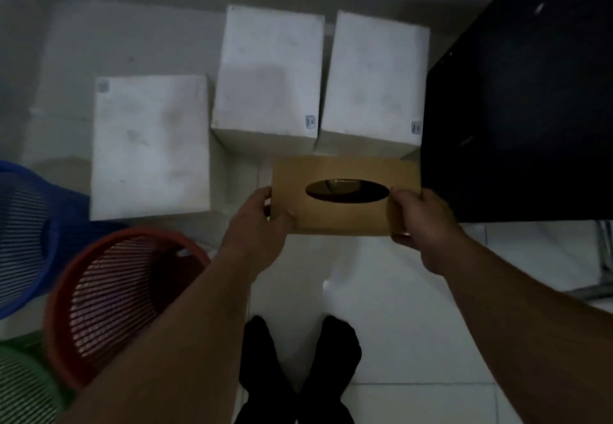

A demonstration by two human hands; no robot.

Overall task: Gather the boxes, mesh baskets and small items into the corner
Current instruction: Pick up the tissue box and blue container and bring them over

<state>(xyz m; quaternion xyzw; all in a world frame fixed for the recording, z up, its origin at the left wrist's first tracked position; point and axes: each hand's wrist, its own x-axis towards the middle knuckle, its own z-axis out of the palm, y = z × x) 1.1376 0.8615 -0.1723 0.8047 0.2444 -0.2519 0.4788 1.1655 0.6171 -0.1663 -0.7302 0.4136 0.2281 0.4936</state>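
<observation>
A black surface point(530, 92), hard to make out, fills the right. Three white boxes point(151, 145) stand on the floor point(414, 340) by the wall. Three baskets sit at left: the blue basket point(23, 224) and green basket point(23, 390) are cut off, and the red basket point(109, 291) is partly behind an arm. The left hand point(258, 224) and right hand point(418, 221) grip the ends of one brown box point(345, 218).

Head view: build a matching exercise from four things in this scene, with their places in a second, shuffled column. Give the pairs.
Things:
1. brown box
2. red basket
3. blue basket
4. green basket

Places:
A. bottom left corner of the picture
B. held between the left hand and the right hand
C. at the left edge, next to a white box
D. middle of the three baskets, partly hidden by the left forearm

Pairs: 1-B; 2-D; 3-C; 4-A
</observation>
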